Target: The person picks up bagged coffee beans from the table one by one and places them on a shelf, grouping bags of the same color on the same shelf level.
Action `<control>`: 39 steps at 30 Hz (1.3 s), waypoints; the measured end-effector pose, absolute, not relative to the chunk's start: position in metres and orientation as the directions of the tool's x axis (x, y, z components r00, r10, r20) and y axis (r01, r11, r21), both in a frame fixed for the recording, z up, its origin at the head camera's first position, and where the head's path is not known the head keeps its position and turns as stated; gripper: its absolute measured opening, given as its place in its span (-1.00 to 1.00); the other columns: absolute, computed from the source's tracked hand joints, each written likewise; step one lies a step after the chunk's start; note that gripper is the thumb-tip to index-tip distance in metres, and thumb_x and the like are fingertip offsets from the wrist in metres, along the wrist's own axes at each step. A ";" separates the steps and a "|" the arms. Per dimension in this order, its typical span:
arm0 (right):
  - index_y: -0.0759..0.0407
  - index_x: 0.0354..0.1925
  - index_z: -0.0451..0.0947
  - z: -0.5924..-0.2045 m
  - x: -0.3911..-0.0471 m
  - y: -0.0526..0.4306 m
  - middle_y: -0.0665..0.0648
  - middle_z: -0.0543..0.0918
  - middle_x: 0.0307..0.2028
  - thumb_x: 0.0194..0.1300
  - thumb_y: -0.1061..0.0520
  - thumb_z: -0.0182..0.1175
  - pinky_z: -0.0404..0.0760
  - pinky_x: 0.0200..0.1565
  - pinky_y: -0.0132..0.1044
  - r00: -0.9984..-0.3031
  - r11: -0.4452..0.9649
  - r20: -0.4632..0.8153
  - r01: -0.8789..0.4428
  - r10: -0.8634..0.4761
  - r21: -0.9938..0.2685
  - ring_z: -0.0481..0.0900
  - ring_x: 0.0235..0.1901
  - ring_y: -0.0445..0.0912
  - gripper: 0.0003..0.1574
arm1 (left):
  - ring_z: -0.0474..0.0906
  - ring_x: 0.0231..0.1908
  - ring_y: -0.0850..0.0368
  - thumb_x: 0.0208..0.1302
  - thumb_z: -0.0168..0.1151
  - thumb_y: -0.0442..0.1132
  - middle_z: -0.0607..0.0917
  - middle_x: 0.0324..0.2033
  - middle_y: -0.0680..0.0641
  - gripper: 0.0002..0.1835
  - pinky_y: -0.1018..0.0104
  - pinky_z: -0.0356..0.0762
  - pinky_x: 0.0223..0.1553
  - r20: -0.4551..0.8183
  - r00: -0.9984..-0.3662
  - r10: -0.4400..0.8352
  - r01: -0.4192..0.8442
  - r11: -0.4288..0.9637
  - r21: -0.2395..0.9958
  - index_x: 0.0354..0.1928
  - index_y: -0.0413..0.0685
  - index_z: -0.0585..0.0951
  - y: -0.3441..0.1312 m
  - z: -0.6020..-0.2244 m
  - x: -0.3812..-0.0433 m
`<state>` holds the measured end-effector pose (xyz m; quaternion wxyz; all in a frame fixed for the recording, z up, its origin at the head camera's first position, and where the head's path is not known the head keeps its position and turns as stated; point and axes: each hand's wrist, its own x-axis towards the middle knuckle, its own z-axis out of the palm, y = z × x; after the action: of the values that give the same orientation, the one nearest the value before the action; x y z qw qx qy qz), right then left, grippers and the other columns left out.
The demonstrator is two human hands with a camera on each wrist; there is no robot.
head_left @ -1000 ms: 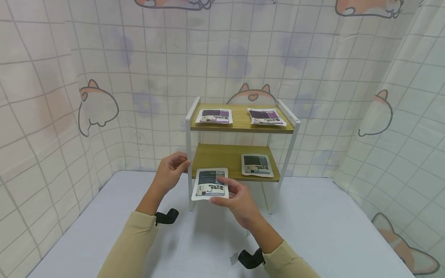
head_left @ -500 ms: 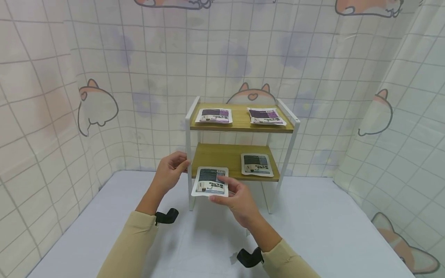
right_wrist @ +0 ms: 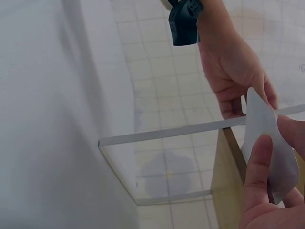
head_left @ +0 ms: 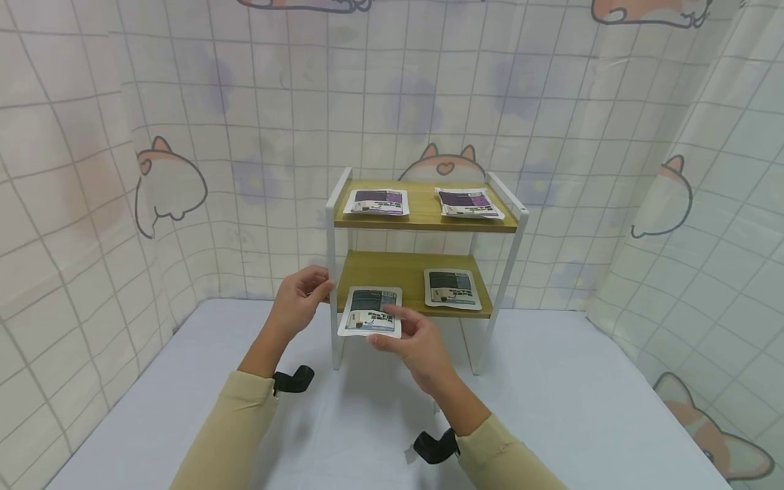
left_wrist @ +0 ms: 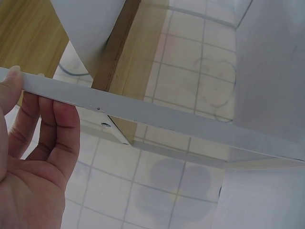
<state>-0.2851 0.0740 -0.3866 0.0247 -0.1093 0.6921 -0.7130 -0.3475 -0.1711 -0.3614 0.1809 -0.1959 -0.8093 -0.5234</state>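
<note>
My right hand [head_left: 421, 348] pinches a flat white-edged pouch [head_left: 367, 307] with a dark teal printed label, thumb below and fingers on top. The pouch overlaps the front left of the lower wooden shelf [head_left: 398, 262]. In the right wrist view its plain pale underside [right_wrist: 267, 148] bulges between thumb and fingers. At the rack's left side my left hand [head_left: 300, 299] holds the white metal post [left_wrist: 157, 113], thumb on one face and curled fingers on the other. A similar teal pouch [head_left: 452, 288] lies on the right of that lower shelf.
On the upper wooden shelf [head_left: 422, 221] lie a purple-labelled pouch [head_left: 377, 203] at left and overlapping purple-labelled pouches [head_left: 469, 203] at right. The two-tier rack stands on a white-covered table [head_left: 545, 395], with a grid-patterned curtain [head_left: 275, 136] behind and at both sides.
My right hand has moved the pouch slightly upward in the head view, farther over the lower shelf's front left. My left hand keeps its hold on the post.
</note>
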 end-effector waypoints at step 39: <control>0.13 0.26 0.60 -0.385 -0.295 0.069 0.26 0.67 0.15 0.13 0.22 0.54 0.76 0.01 -0.21 -0.978 -0.052 0.144 -0.138 -0.149 -0.989 0.69 -0.07 0.01 -0.30 | 0.76 -0.13 -0.12 0.48 0.24 -0.16 0.76 -0.07 -0.31 -0.81 0.08 0.76 -0.04 0.490 -0.863 0.126 0.499 0.372 0.783 -0.04 -0.10 0.67 -0.172 -0.362 -0.349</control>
<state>-0.2946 0.0694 -0.3847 0.0038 -0.1041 0.6884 -0.7178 -0.3485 -0.1718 -0.3622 0.1773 -0.1929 -0.8092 -0.5259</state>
